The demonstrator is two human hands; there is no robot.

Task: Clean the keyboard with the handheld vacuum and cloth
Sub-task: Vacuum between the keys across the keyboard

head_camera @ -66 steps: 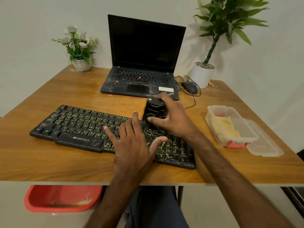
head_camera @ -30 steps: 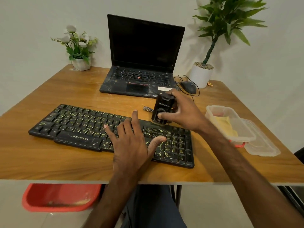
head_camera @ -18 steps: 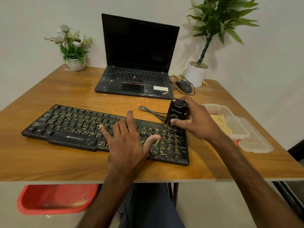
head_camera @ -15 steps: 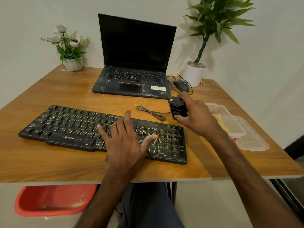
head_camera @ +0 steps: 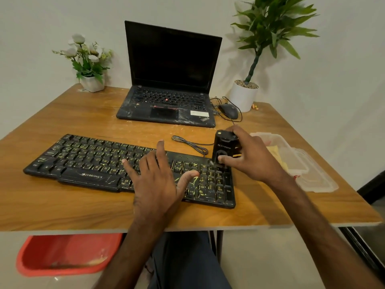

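Note:
A black keyboard with yellow-smeared keys lies across the front of the wooden table. My left hand rests flat on its right-middle keys with fingers spread. My right hand grips a small black handheld vacuum, upright, its lower end on the keyboard's far right corner. A yellow cloth lies inside a clear plastic box just right of that hand.
The keyboard's cable loops behind it. A dusty open laptop, a mouse, a potted plant and a flower pot stand at the back. The box lid lies at the right edge. A red tub sits under the table.
My right hand has carried the vacuum rightward along the keys to the keyboard's far right end, lifting it briefly before setting it down. My left hand stays flat on the keys.

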